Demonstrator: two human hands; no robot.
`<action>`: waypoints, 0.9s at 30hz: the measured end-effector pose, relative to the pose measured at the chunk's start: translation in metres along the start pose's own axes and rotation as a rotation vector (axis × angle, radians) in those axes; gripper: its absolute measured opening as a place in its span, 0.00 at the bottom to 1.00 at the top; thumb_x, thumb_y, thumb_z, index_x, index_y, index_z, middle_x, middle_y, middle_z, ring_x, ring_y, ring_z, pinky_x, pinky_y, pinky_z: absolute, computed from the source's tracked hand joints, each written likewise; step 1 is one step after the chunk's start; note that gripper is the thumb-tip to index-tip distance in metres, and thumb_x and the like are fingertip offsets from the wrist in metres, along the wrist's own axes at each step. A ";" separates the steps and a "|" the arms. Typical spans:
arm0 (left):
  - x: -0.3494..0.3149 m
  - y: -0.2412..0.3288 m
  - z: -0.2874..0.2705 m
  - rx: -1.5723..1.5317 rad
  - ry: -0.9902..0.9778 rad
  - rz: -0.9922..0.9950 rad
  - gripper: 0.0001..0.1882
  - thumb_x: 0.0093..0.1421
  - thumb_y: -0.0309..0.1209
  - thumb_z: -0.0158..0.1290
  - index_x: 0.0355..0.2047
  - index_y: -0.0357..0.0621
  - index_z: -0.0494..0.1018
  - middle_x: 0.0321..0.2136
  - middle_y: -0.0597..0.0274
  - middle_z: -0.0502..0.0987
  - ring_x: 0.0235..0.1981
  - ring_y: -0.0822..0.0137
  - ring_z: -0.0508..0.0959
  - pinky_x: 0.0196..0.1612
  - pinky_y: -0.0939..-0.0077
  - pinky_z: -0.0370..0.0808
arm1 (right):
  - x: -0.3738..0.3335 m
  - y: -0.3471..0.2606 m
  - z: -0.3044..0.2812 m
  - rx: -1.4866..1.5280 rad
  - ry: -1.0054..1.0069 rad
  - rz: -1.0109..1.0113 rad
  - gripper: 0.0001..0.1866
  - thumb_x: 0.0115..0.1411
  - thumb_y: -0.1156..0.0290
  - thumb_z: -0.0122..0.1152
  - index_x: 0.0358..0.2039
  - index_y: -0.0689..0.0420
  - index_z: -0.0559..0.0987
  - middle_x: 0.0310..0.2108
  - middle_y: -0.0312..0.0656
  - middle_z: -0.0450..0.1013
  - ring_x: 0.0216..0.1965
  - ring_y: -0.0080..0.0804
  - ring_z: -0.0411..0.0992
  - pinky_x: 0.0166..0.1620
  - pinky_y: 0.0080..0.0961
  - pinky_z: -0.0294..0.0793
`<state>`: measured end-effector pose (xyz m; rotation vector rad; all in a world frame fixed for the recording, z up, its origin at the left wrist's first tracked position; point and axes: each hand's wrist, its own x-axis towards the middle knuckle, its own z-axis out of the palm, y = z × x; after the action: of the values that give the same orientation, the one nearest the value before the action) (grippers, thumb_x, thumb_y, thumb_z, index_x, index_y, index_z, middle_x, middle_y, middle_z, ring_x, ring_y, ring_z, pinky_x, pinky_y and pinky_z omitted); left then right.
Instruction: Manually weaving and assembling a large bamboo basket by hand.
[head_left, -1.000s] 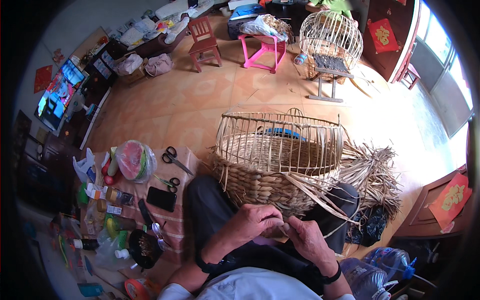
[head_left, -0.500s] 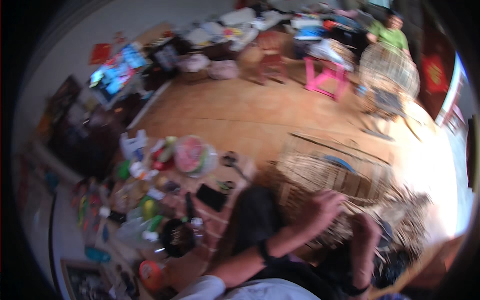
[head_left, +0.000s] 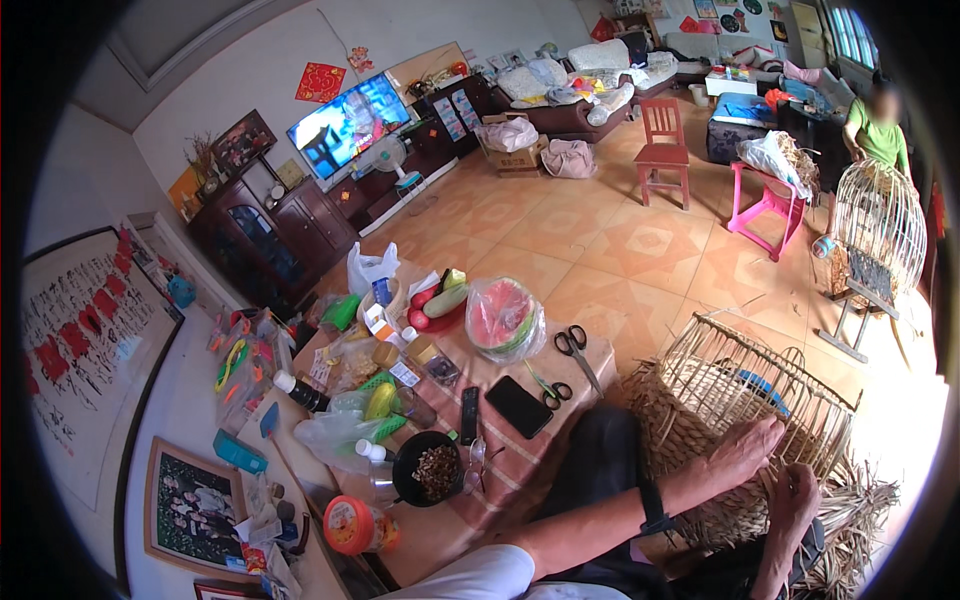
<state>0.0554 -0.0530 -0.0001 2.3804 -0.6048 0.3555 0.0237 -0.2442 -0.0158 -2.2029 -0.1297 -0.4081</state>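
A half-woven basket [head_left: 690, 410] of dried plant strips stands at the right. Bare stakes rise above its braided wall, and a blue piece [head_left: 760, 388] shows among them. Over the near side of the weave lies my left hand [head_left: 742, 450], fingers bent and closed against it. Close beside it, my right hand [head_left: 795, 495] is closed with fingertips pinched together at a thin dried strip. My fingers partly cover the strip and the weave at that spot. Loose dried strips [head_left: 862, 510] spread in a heap right of my right hand.
A cloth-covered table [head_left: 520, 455] at the left bears scissors [head_left: 578, 352], a phone [head_left: 518, 407], wrapped watermelon [head_left: 503, 318] and a black bowl [head_left: 428, 468]. Farther off stand a red chair [head_left: 663, 155] and a pink stool [head_left: 768, 212]. A person in green [head_left: 880, 135] is behind a tall stake frame [head_left: 878, 225].
The view has turned and steadied, so the room and table sit differently in the picture. Both hands stay close together at the basket's near side.
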 end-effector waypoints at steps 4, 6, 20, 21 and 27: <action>0.013 -0.011 0.010 0.022 -0.025 -0.013 0.13 0.48 0.21 0.67 0.31 0.36 0.74 0.29 0.46 0.77 0.38 0.46 0.81 0.42 0.55 0.78 | 0.002 -0.009 -0.004 0.034 -0.049 0.028 0.05 0.59 0.78 0.67 0.35 0.63 0.80 0.30 0.48 0.78 0.33 0.42 0.78 0.40 0.35 0.76; 0.021 -0.012 0.011 0.021 -0.093 -0.065 0.09 0.47 0.19 0.66 0.27 0.36 0.77 0.28 0.45 0.80 0.36 0.46 0.82 0.40 0.56 0.78 | 0.004 -0.013 -0.003 -0.029 -0.045 -0.037 0.06 0.58 0.78 0.68 0.35 0.63 0.80 0.30 0.48 0.77 0.34 0.44 0.78 0.40 0.37 0.75; 0.033 -0.011 0.026 0.205 -0.159 -0.196 0.03 0.50 0.25 0.64 0.27 0.41 0.83 0.27 0.48 0.84 0.35 0.49 0.86 0.39 0.57 0.82 | 0.000 -0.029 0.008 -0.132 -0.027 -0.221 0.08 0.58 0.76 0.69 0.34 0.60 0.76 0.32 0.48 0.73 0.33 0.53 0.74 0.36 0.43 0.73; 0.033 -0.012 0.029 0.204 -0.139 -0.189 0.03 0.50 0.25 0.64 0.27 0.41 0.83 0.28 0.47 0.84 0.36 0.50 0.86 0.39 0.58 0.82 | 0.001 -0.031 0.006 -0.158 -0.050 -0.230 0.08 0.59 0.76 0.68 0.33 0.60 0.75 0.32 0.48 0.73 0.33 0.54 0.75 0.35 0.44 0.73; 0.038 -0.015 0.039 0.224 -0.114 -0.225 0.04 0.52 0.25 0.64 0.28 0.39 0.83 0.28 0.46 0.84 0.36 0.51 0.86 0.40 0.58 0.82 | 0.007 -0.041 0.007 -0.436 -0.204 -0.266 0.07 0.60 0.73 0.65 0.31 0.60 0.75 0.31 0.49 0.71 0.31 0.55 0.75 0.33 0.47 0.72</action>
<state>0.0988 -0.0807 -0.0221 2.6660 -0.3568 0.1979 0.0225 -0.2136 0.0135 -2.6673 -0.4882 -0.3822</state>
